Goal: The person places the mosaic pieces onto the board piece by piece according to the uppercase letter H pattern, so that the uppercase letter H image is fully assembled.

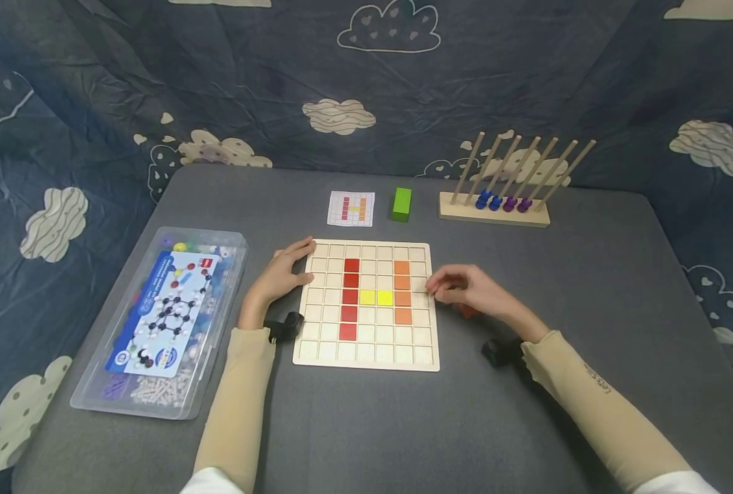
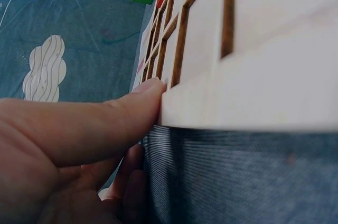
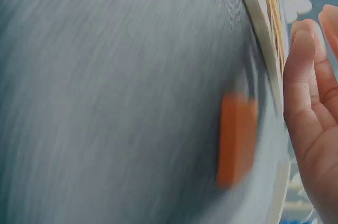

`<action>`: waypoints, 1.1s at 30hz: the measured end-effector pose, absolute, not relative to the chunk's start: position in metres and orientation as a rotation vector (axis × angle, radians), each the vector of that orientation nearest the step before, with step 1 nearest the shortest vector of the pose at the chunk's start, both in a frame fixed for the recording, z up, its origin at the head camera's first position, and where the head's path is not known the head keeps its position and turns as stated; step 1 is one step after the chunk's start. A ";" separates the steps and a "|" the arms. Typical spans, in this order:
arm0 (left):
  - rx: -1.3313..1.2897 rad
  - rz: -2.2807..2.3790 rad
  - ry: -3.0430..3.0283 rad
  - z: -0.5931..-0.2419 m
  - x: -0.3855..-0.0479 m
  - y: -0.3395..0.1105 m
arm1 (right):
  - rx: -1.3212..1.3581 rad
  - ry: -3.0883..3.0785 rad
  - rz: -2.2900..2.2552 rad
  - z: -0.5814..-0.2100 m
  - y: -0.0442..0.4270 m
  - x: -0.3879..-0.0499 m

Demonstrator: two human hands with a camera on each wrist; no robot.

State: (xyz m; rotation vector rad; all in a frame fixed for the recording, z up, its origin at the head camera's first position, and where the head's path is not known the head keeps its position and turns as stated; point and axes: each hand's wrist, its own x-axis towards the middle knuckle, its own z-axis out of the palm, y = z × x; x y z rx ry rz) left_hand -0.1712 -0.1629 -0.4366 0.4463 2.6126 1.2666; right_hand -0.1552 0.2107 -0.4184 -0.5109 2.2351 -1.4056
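Note:
A wooden grid board [image 1: 366,353] lies mid-table in the head view. A column of red squares [image 1: 349,296], two yellow squares [image 1: 376,298] and a shorter column of orange squares [image 1: 402,282] fill some of its cells. My left hand [image 1: 280,271] rests at the board's upper left, thumb tip against the side edge in the left wrist view and a fingertip near the corner. Beside the right edge hovers my right hand [image 1: 465,285], its fingers loosely bent with nothing visible in them. Partly hidden below it, an orange block [image 3: 236,139] lies on the table, blurred in the right wrist view.
Behind the board lie a printed pattern card [image 1: 350,208] and a green block [image 1: 401,204]. Farther right stands a wooden peg rack [image 1: 492,214] with blue and purple beads. A clear plastic box [image 1: 184,405] with a molecule-model label occupies the left side.

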 end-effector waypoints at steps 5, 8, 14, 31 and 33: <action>0.439 1.264 2.614 -0.436 -0.171 -0.163 | -0.433 2.252 -1.433 -0.418 0.233 -0.154; 0.436 1.262 2.613 -0.437 -0.172 -0.163 | -0.415 2.273 -1.452 -0.419 0.244 -0.152; 0.438 1.260 2.611 -0.436 -0.172 -0.163 | -0.398 2.299 -1.505 -0.420 0.261 -0.147; 0.447 1.260 2.614 -0.436 -0.171 -0.163 | -0.360 2.393 -1.391 -0.422 0.270 -0.137; 0.448 1.257 2.615 -0.437 -0.171 -0.164 | -0.396 2.413 -1.358 -0.423 0.270 -0.136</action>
